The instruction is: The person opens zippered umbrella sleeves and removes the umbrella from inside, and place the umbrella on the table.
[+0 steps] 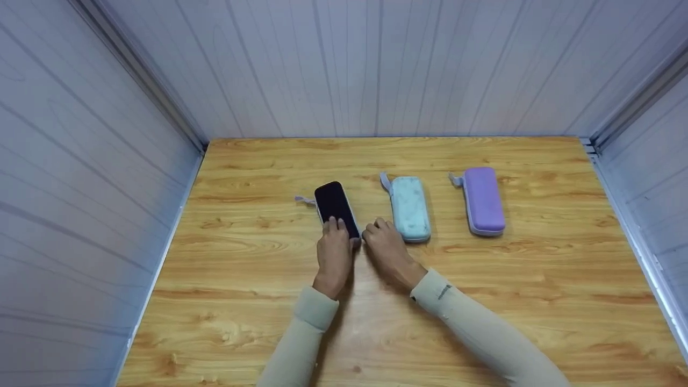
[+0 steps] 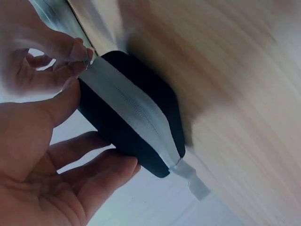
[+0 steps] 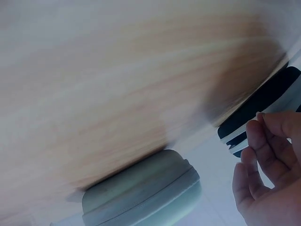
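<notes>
A black zippered case point(image 1: 333, 201) lies slightly turned on the wooden table, a grey loop strap at its far left side. My left hand point(image 1: 334, 252) holds its near end, fingers over the top and thumb at the near edge. In the left wrist view the grey zipper point(image 2: 127, 106) runs closed along the visible side. At the case's near corner my right hand point(image 1: 388, 248) pinches the small zipper pull point(image 2: 87, 61) between thumb and forefinger; the fingertips mostly hide it. The right wrist view shows this pinch at the case's end, beside the zipper tape.
Just right of my right hand lies a pale blue marbled case point(image 1: 411, 207) with a strap. Farther right is a purple case point(image 1: 485, 199), also strapped. Pale panel walls point(image 1: 349, 70) enclose the back and sides of the wooden table point(image 1: 226, 322).
</notes>
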`<state>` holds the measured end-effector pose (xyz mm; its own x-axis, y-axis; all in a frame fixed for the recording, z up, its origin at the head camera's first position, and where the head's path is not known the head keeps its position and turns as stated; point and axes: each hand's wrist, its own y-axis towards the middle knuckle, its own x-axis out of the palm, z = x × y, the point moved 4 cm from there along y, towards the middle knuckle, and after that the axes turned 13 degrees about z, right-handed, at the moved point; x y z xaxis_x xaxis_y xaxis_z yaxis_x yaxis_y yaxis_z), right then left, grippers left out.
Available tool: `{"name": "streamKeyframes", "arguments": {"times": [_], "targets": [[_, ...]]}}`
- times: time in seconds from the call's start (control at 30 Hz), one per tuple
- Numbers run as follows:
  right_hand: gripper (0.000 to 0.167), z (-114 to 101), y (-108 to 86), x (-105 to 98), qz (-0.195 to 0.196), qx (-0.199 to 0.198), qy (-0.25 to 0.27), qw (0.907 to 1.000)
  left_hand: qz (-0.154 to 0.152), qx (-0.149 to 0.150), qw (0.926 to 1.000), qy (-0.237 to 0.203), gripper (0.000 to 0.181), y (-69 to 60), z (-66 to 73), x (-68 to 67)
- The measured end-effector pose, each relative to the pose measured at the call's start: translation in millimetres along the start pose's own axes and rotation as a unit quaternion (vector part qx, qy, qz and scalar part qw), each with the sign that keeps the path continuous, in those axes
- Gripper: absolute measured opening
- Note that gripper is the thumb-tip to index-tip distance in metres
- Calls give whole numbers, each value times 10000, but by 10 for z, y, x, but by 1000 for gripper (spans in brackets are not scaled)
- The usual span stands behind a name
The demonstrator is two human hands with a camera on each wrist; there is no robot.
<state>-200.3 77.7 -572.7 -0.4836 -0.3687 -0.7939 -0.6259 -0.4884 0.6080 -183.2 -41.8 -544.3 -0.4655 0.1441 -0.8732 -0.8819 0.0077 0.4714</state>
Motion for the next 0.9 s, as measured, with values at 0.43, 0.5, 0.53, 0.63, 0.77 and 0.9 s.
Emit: {"name": "streamKeyframes", "arguments": {"times": [0.43, 0.5, 0.53, 0.63, 0.77, 0.9], "targets": [[7, -26, -33, -25, 201, 57, -41, 9998, 346, -181, 9992, -88, 59, -23, 31, 21], [7, -36, -37, -30, 245, 35, -68, 9997, 369, -189, 9991, -53, 58, -22, 38, 28], [7, -40, -39, -32, 267, 30, -84, 9996, 388, -186, 9991, -38, 58, -22, 41, 30], [8, -46, -46, -35, 325, 28, -104, 9994, 441, -61, 9990, 29, 59, -11, 43, 28], [7, -38, -49, -36, 375, 24, -139, 9992, 252, 312, 9990, -220, 58, 40, -3, 6], [10, -22, -37, -47, 379, -14, -223, 9990, -604, 539, 9926, -901, 53, 111, -117, -17]]}}
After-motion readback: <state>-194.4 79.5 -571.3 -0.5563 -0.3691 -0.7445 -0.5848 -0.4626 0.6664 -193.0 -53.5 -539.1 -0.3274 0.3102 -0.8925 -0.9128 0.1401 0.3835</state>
